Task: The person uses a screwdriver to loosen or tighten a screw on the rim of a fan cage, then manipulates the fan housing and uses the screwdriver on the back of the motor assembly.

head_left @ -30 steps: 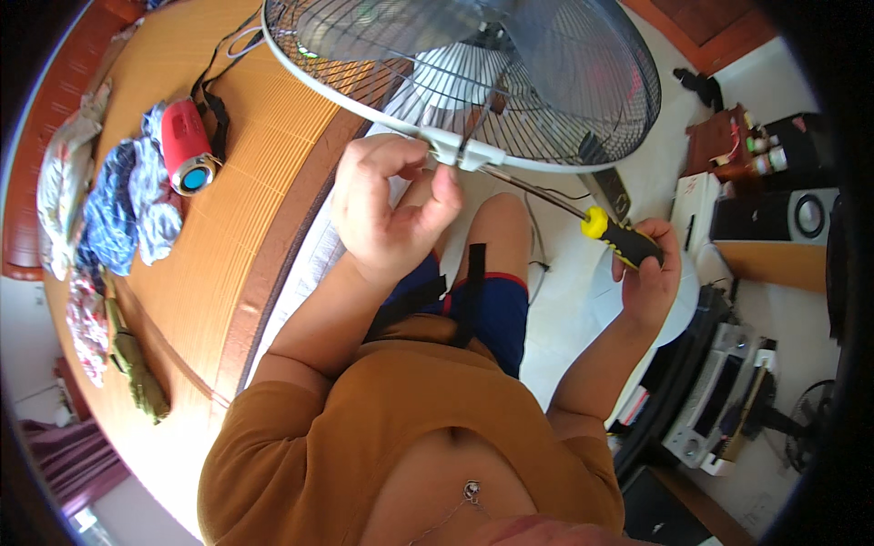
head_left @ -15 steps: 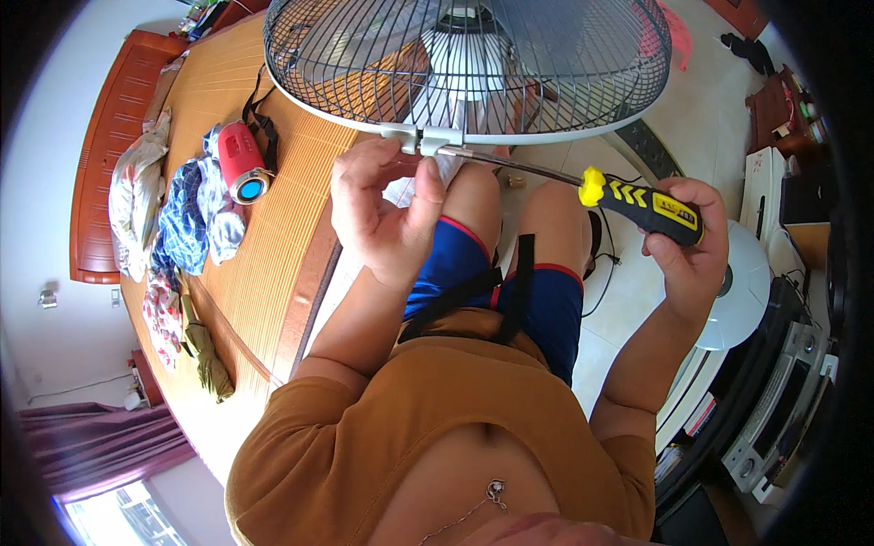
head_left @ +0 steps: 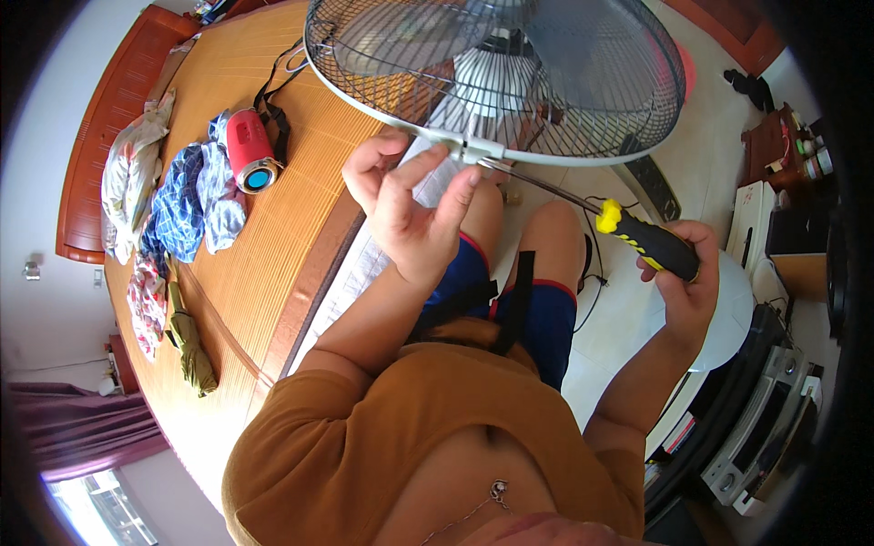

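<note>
The right hand (head_left: pixel 689 284) is closed around the black-and-yellow screwdriver (head_left: pixel 630 228), its shaft slanting up-left to the white rim clip (head_left: pixel 487 149) of the fan guard (head_left: pixel 564 162), where the left hand (head_left: pixel 414 209) sits nearer, thumb and forefinger slightly parted, any pinch indeterminable.

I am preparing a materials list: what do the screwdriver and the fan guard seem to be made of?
Screwdriver handle: probably plastic or rubber, black and yellow, mostly matte.
Screwdriver shaft: likely bare metal, grey with a gleam.
Fan guard: thin dark wires, probably coated metal; its rim looks pale and smooth, perhaps plastic.
</note>
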A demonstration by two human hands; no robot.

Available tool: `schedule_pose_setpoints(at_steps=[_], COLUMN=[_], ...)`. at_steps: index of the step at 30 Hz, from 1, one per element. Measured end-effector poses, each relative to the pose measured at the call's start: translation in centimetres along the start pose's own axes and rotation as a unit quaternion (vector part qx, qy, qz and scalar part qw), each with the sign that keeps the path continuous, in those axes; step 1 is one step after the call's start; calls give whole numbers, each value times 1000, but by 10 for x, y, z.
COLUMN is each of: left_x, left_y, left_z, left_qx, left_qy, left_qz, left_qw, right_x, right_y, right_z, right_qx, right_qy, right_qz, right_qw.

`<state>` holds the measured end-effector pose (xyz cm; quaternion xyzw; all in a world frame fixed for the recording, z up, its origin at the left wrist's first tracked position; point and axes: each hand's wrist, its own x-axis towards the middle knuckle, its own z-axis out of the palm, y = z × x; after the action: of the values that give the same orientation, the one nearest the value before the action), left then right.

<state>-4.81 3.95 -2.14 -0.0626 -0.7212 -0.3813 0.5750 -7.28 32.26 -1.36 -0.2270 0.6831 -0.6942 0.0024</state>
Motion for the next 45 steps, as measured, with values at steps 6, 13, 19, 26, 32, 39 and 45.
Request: schedule_pose_setpoints(at_steps=[6, 13, 19, 26, 32, 39, 45], left_x=[30, 80, 79, 72, 74, 79, 84], left_y=[-16, -40, -44, -46, -45, -44, -42], left_z=[-19, -35, -31, -32, -23, -26, -25], left_qx=[77, -10, -47, -39, -50, -33, -44], left_qy=[-106, -281, -312, -283, -249, -318, -286], left_qz=[177, 358, 361, 374, 417, 428, 450], left_qw=[976, 890, 878, 882, 873, 845, 845], right_x=[9, 19, 17, 13, 19, 20, 27], right_y=[-2, -4, -16, -21, -12, -6, -13], right_z=[-4, 0, 2, -1, -3, -5, 9], right_qx=[-46, -66, -10, -81, 8, 3, -12], right_qy=[41, 33, 84, 3, -11, -2, 22], right_qz=[-19, -13, 91, 57, 151, -10, 42], right_qw=[998, 997, 992, 995, 988, 1000, 999])
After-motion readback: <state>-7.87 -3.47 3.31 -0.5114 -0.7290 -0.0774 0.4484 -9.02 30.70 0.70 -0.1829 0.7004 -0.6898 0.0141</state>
